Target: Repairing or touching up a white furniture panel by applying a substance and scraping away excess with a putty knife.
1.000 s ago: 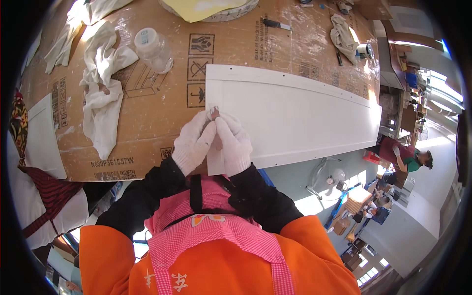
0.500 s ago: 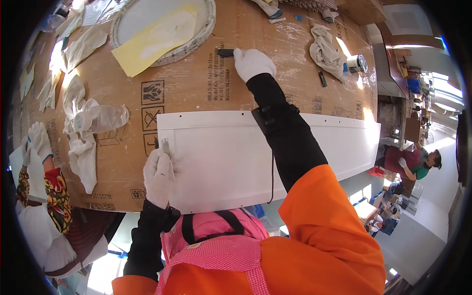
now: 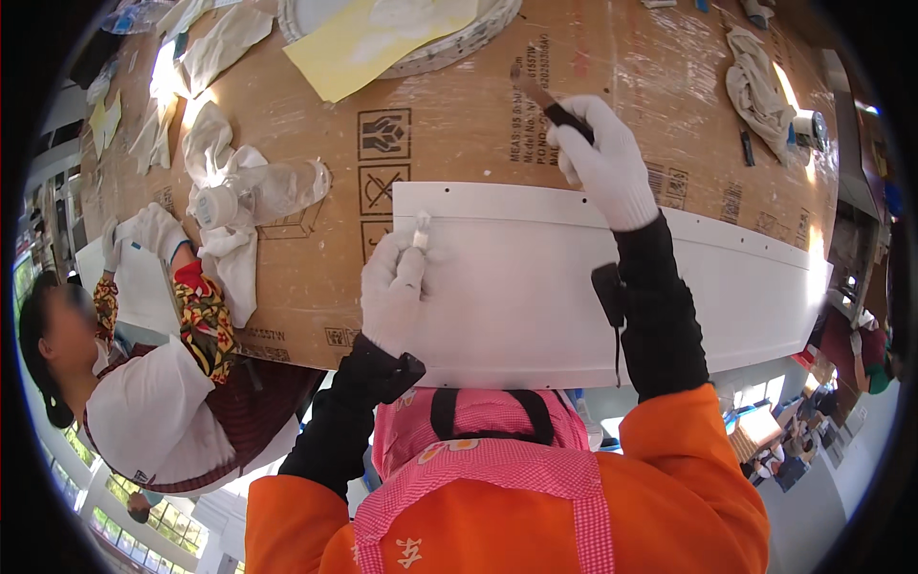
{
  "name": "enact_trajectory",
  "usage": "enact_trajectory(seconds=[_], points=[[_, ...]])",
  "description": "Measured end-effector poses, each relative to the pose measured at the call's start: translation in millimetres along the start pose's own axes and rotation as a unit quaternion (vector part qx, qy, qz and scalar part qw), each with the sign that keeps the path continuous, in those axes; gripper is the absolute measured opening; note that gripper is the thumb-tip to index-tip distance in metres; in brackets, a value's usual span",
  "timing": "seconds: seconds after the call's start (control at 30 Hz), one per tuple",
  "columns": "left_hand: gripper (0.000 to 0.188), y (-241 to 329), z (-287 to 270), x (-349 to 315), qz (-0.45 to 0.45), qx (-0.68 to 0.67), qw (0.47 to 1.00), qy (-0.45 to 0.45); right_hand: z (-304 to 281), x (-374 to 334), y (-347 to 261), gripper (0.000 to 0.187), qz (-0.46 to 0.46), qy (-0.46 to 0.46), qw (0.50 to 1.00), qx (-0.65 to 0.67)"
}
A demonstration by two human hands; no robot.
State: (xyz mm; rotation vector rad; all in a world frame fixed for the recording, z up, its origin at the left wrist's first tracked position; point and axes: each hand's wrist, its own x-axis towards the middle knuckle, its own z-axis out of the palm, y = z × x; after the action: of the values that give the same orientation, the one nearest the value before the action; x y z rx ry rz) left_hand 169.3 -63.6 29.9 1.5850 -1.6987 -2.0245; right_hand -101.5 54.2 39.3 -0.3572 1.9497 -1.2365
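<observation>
A long white panel with small holes along its edge lies in front of me. Over its left part, my left hand, in a white glove, is closed around a small tool with a pale, flat tip; its exact kind is unclear. My right hand, also gloved, grips the black handle of what looks like a putty knife, raised above the panel's far edge. Its blade is blurred and points away to the left. A black box hangs at my right wrist.
Cardboard wrapped in film covers the worktable. A yellow sheet lies over a round tub lid at the back. A clear bottle, rags and a can surround the panel. A co-worker handles a white piece at left.
My view has swung left, bringing more of the co-worker into sight. My right hand has drawn back toward the panel and the tool it holds has tilted. My left hand keeps its grip.
</observation>
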Motion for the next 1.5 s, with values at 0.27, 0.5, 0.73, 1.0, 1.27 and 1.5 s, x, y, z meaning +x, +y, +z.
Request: enact_trajectory(seconds=[0.27,0.5,0.73,1.0,1.27,1.5], points=[[0.024,14,0,8,-0.020,0.047,0.997,-0.061,85,-93,37,0.027,0.129,-0.042,0.990,0.048],[0.024,12,-14,3,-0.151,-0.027,0.980,-0.125,96,-98,47,0.027,-0.151,-0.047,0.938,-0.308],[0.030,21,-12,13,-0.157,-0.014,0.979,-0.128,96,-78,64,0.049,-0.312,-0.034,0.897,-0.313],[0.034,20,-14,18,-0.138,0.004,0.982,-0.131,96,-61,69,0.055,-0.400,-0.064,0.854,-0.326],[0.029,24,-20,22,-0.145,0.015,0.974,-0.174,102,-59,66,0.058,-0.424,-0.065,0.837,-0.338],[0.027,24,-20,22,-0.134,0.021,0.975,-0.178,104,-57,68,0.060,-0.426,-0.076,0.824,-0.365]])
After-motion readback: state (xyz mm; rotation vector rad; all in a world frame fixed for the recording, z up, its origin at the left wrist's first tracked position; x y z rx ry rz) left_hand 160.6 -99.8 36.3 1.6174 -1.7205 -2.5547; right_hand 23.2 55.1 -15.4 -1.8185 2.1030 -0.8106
